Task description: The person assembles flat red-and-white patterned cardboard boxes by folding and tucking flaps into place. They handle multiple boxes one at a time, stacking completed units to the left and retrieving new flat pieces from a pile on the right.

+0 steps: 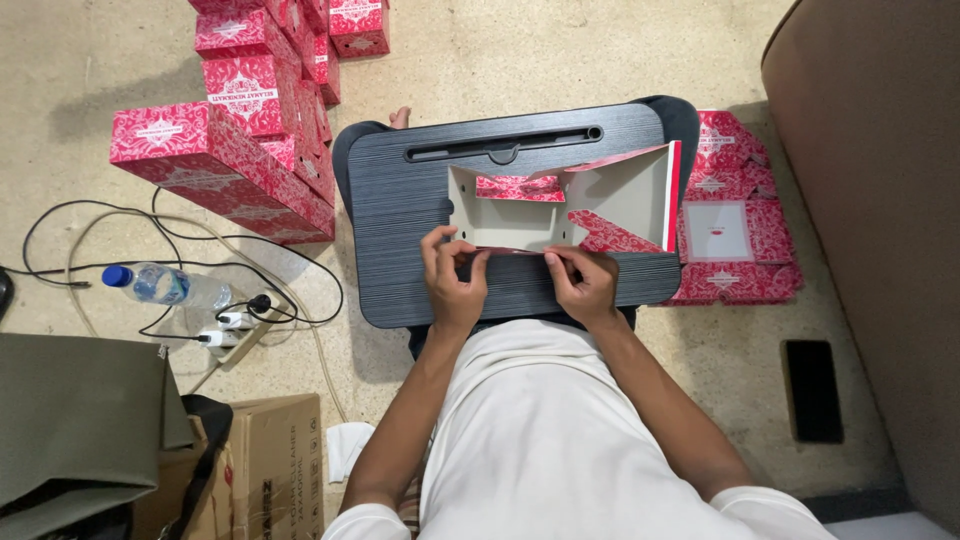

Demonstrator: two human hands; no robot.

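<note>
While both hands pinch its near wall, the half-folded red-and-white carton (560, 210) lies on the dark lap desk (400, 200), long axis running left to right, open side up, its loose flap raised at the right end. Left hand (452, 278) and right hand (585, 282) have fingers closed on that near edge. Finished red boxes (215, 160) are stacked at left.

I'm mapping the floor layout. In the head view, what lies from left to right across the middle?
Water bottle → power strip → left hand → right hand → flat red box blanks → dark phone.
</note>
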